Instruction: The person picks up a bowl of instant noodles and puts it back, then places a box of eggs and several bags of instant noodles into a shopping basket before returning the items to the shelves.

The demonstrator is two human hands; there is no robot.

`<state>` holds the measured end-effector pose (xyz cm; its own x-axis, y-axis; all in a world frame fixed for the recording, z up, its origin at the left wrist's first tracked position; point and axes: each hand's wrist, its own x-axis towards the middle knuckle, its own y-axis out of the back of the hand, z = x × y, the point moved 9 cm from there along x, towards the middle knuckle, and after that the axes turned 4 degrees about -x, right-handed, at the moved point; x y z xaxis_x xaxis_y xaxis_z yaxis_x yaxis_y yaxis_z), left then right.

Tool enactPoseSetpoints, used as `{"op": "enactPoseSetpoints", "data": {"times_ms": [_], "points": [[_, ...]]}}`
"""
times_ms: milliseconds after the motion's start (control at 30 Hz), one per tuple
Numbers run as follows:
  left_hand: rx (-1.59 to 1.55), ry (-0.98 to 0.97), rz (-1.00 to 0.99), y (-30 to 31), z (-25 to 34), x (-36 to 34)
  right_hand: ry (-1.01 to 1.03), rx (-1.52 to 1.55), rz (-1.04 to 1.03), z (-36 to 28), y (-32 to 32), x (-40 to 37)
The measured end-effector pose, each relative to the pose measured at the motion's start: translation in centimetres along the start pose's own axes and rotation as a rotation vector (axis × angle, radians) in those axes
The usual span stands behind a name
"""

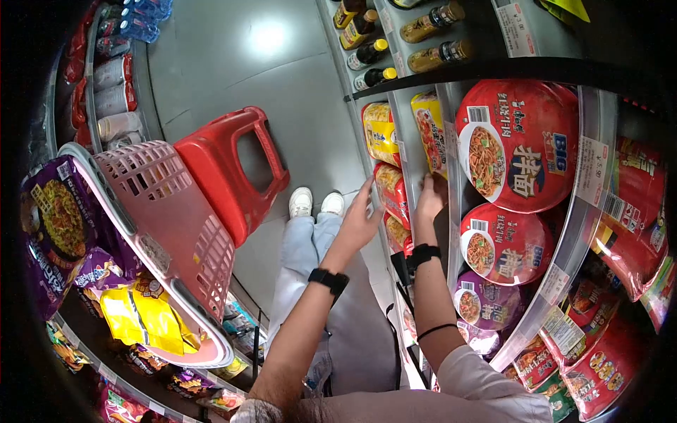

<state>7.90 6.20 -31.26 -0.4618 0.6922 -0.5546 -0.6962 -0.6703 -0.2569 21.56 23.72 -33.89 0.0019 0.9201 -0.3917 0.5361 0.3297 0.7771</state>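
Observation:
Both hands reach to the lower shelf of packaged noodles on the right. My left hand (360,220) has its fingers apart beside a red noodle pack (392,192), holding nothing. Beyond that pack, my right hand (429,203) reaches in at the shelf divider, below a yellow and red pack (430,134); its fingertips are partly hidden, and whether it holds anything does not show. Another yellow pack (381,134) lies above the red one. Large red noodle bowls (518,151) stand to the right of my right hand.
A pink basket (159,204) with purple and yellow snack packs stands at the left, against a red stool (233,169). Sauce bottles (370,56) line the top shelf. Snack shelves run along the left, and bottled water is at the top left.

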Motion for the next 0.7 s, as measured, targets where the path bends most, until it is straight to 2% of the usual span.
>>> {"op": "enactPoseSetpoints", "data": {"times_ms": [33,67,100,133,167,200,233,267,333,400,433,533,633,700], "points": [[-0.121,-0.061,-0.026,-1.5,1.0,2.5,-0.023,0.18,-0.098,1.3,-0.9,-0.9],[-0.192,-0.021,-0.059,-3.1,1.7,4.6,0.007,0.572,-0.129,2.6,-1.7,-3.0],[-0.262,0.013,-0.093,-4.7,2.6,6.6,-0.132,0.624,-0.309,2.3,-2.0,-6.6],[-0.209,0.125,-0.105,-6.3,1.8,8.6,-0.109,0.558,-0.48,3.6,-2.1,-10.1],[-0.205,0.065,-0.122,-7.8,2.1,9.9,0.392,-0.079,-0.519,4.0,-1.6,-12.9],[-0.198,0.003,-0.14,-9.1,2.7,10.9,0.262,-0.174,-0.716,4.4,-0.6,-17.6],[-0.182,0.009,-0.162,-10.1,2.8,11.5,0.294,-0.304,-0.802,2.7,0.9,-21.0],[-0.164,0.015,-0.184,-10.9,3.0,12.0,0.217,-0.354,-0.954,3.8,1.4,-24.0],[-0.153,-0.022,-0.205,-12.2,3.4,12.8,0.378,-0.876,-1.086,9.5,2.2,-28.5],[-0.163,-0.097,-0.203,-13.3,3.1,13.3,0.373,-0.847,-1.21,10.0,1.8,-28.4],[-0.078,-0.152,-0.149,-13.8,1.0,15.0,0.369,-0.828,-1.273,10.3,1.6,-28.6],[-0.102,0.054,-0.379,-16.3,-0.1,16.4,0.442,-0.61,-1.253,13.8,0.0,-29.2],[-0.127,0.071,-0.405,-18.3,-1.6,17.9,0.252,-0.719,-1.364,9.7,1.3,-28.1],[-0.146,0.094,-0.424,-19.8,-3.2,18.6,0.243,-0.663,-1.33,9.7,1.3,-27.3]]}}
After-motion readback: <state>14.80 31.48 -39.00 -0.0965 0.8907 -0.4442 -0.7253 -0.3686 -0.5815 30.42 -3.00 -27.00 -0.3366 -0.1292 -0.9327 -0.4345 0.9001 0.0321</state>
